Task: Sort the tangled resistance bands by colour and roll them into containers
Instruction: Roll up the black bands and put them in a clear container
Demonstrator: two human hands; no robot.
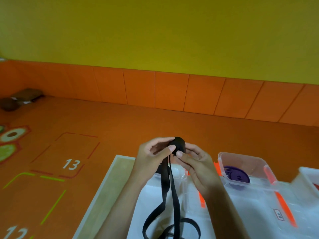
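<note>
I pinch the half-wound black band (179, 145) between my left hand (151, 157) and right hand (196, 163), raised so its loose tail hangs below them to the tabletop (110, 183), probably feeding the roll, purple band (237, 176) boxed rightward.

Left hand (151, 152) and right hand (196, 163): bare, no gloves, rings or watch seen. Forearms uncovered to frame edge; sleeves, if any, out of view.

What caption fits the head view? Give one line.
Both hands, left and right, roll a black band above clear containers, one holding a purple roll.
</note>
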